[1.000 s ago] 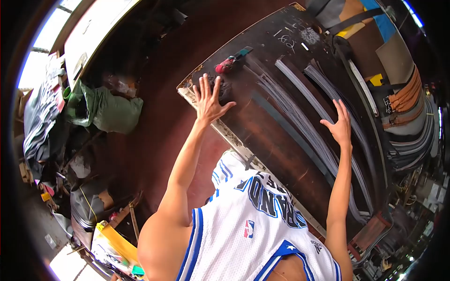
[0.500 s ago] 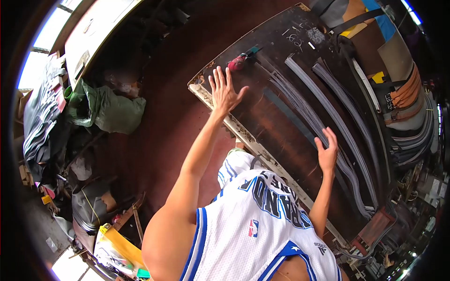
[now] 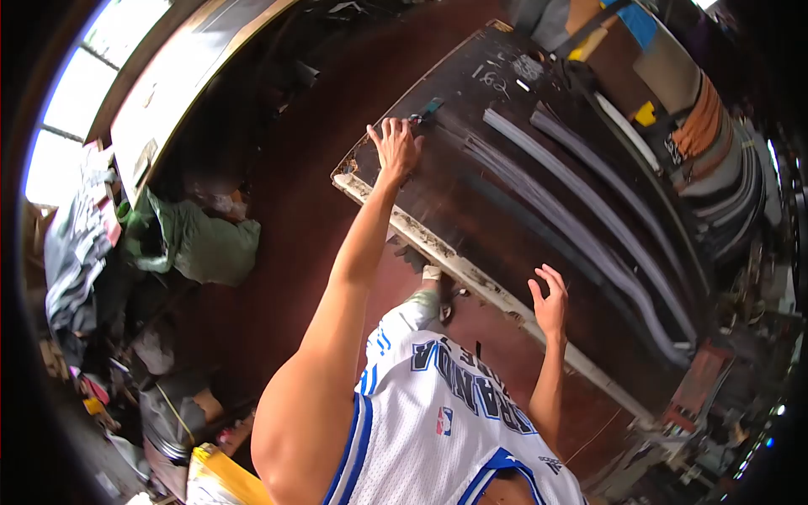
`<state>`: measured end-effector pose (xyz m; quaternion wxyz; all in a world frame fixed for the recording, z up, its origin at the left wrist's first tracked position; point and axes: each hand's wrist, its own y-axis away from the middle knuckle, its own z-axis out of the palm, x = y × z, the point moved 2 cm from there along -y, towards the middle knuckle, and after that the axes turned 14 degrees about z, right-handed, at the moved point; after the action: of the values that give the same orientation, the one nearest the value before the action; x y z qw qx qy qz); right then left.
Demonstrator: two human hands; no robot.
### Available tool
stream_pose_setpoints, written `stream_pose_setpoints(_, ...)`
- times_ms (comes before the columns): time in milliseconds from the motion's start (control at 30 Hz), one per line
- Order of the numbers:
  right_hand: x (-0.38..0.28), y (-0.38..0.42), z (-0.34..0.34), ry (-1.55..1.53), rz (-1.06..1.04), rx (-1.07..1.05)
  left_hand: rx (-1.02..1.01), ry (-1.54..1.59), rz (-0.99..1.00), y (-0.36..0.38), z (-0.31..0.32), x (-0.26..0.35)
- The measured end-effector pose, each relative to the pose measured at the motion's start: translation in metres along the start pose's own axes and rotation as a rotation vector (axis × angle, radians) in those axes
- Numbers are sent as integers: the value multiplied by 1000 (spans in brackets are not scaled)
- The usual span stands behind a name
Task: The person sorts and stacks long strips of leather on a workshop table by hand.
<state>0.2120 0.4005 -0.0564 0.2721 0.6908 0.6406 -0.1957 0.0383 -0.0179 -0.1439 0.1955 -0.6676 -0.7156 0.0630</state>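
— Red-handled tool (image 3: 423,110) at the far-left corner of the dark worktable (image 3: 471,202): that's what the left hand (image 3: 395,149) has gone for. A second ago that hand lay flat with fingers spread, nearer the table's left edge; now it has slid up and its fingertips reach the tool.
— Holding it?
— I can't tell. The fingers curl over its near end, which hides the red part; only the teal tip pokes out beyond them. Touching, at least.
— And the right hand (image 3: 550,300)?
— It has pulled back off the long grey strips (image 3: 581,210) and now hovers at the table's near edge, open, fingers loosely bent, holding nothing.
— So what does that tell you?
— My guess: the smoothing with both palms is over, and the tool comes next.
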Motion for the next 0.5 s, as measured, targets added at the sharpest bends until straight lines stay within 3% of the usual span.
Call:
stream_pose_setpoints(167, 1, 57, 21, -62, 105, 20, -28, -92, 106, -21, 0, -11)
stream_pose_setpoints(267, 8, 80, 39, -101, 192, 67, 119, 106, 37, -19, -2, -16)
stream_pose_setpoints(333, 12, 87, 54, -137, 215, 98, 94, 197, 118, 4, -21, 0)
stream_pose_setpoints(433, 8, 78, 95, -651, 484, -28, 69, 449, 380, 72, -46, 44)
stream_pose_setpoints(500, -48, 53, 109, -895, 629, -148, 7, 503, 492, 115, -56, 76)
